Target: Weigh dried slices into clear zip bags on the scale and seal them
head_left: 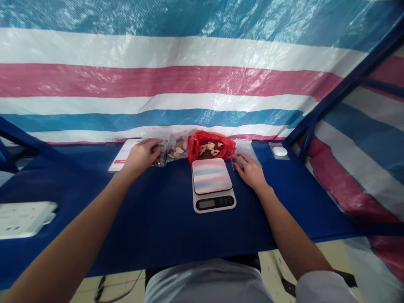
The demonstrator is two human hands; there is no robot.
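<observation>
My left hand [141,156] is at the back left of the blue table, its fingers curled over a clear plastic bag [162,156] with dark pieces inside. Right beside it lies another clear bag [177,148] holding pale and brown pieces. An open red plastic bag [197,145] with cream-coloured, chip-like pieces [211,147] stands in the middle. In front of it sits a white kitchen scale [212,179] with nothing on its shiny platform; its display looks blank. My right hand [251,169] rests with fingers apart on flat clear plastic bags [248,148], right of the red bag.
A phone [121,158] with a lit screen lies under my left wrist. At the back right is a small bag with a white oval object [279,151]. A white power strip [25,219] lies at the left edge. Striped sheeting [176,80] hangs behind the blue table [164,227].
</observation>
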